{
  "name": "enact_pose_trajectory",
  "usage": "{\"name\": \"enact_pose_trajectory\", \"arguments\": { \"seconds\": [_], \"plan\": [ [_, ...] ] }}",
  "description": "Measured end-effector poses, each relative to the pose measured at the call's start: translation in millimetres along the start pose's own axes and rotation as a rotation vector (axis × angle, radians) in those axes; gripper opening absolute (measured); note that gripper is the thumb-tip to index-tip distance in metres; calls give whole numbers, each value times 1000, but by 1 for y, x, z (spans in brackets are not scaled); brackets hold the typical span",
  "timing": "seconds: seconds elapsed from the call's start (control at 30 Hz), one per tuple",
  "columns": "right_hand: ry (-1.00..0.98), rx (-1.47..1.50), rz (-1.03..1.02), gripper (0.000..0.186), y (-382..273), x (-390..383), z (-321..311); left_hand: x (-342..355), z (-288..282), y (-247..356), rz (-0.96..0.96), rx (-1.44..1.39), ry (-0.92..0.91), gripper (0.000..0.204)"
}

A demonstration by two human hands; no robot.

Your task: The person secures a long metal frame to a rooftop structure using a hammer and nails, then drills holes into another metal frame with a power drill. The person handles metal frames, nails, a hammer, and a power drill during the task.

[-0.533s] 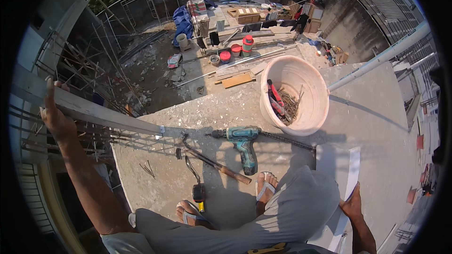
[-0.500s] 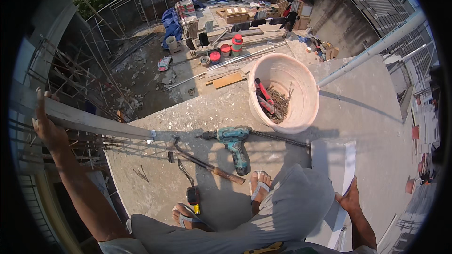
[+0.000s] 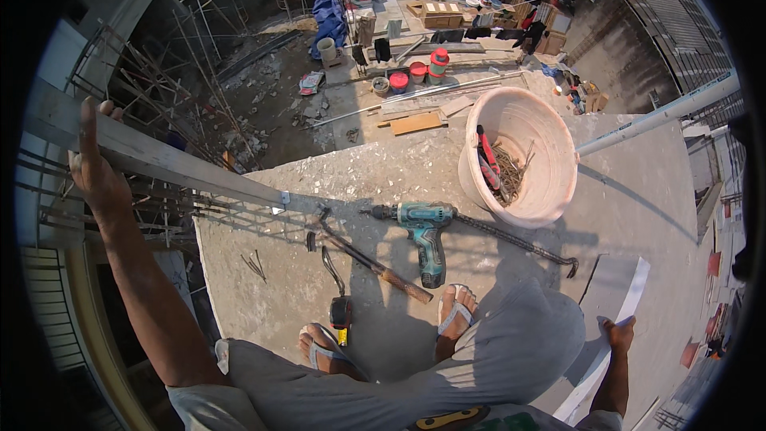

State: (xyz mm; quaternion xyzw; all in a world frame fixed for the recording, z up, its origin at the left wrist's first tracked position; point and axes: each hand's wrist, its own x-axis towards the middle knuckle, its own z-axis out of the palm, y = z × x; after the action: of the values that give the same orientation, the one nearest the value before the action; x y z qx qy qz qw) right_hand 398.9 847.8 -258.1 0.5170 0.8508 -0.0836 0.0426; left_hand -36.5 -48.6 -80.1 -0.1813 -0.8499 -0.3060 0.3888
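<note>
My left hand (image 3: 102, 179) is wrapped around the far left part of a long grey post (image 3: 183, 166), its index finger stretched upward. At the lower right, my right hand (image 3: 618, 337) grips the edge of a long panel (image 3: 614, 287) with a grey face and a bright white edge. A teal cordless drill (image 3: 427, 235) lies on the concrete in front of my feet. Left of it lie a wooden-handled hammer-like tool (image 3: 375, 263) and a black tape measure (image 3: 341, 313) with a strap. A dark ribbed bar (image 3: 519, 241) with a hooked end extends right from the drill.
A whitish plastic bucket (image 3: 550, 183) holds red-handled pliers (image 3: 488, 156) and many thin metal pieces. A pale pipe (image 3: 662, 116) slants past its right side. The concrete slab (image 3: 239, 303) drops off at its left and far edges. Below are rubble, red-lidded buckets (image 3: 399, 82) and planks.
The view has shifted, so the slab and tools appear farther right. The panel in my right hand now sits clear of the bar's hooked end, which shows. Both hands keep their hold.
</note>
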Motion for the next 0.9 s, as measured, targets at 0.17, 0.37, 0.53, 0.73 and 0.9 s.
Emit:
{"name": "enact_pose_trajectory", "arguments": {
  "seconds": [0.17,0.37,0.53,0.73,0.9],
  "plan": [
    [-59,-234,79,77,21,31,1,0,5,5,-266,-249,139,38],
    [287,10,-820,46,-141,-11,43,3,10,11,-294,-370,203,39],
    [-530,50,-961,35,-279,-92,117,5,18,22,-264,-417,195,35],
    [-626,-21,-1200,48,-358,-146,180,4,21,34,-295,-329,250,34],
    [-849,-110,-911,68,-393,-163,179,4,18,28,-212,-264,190,32]
  ]
}}
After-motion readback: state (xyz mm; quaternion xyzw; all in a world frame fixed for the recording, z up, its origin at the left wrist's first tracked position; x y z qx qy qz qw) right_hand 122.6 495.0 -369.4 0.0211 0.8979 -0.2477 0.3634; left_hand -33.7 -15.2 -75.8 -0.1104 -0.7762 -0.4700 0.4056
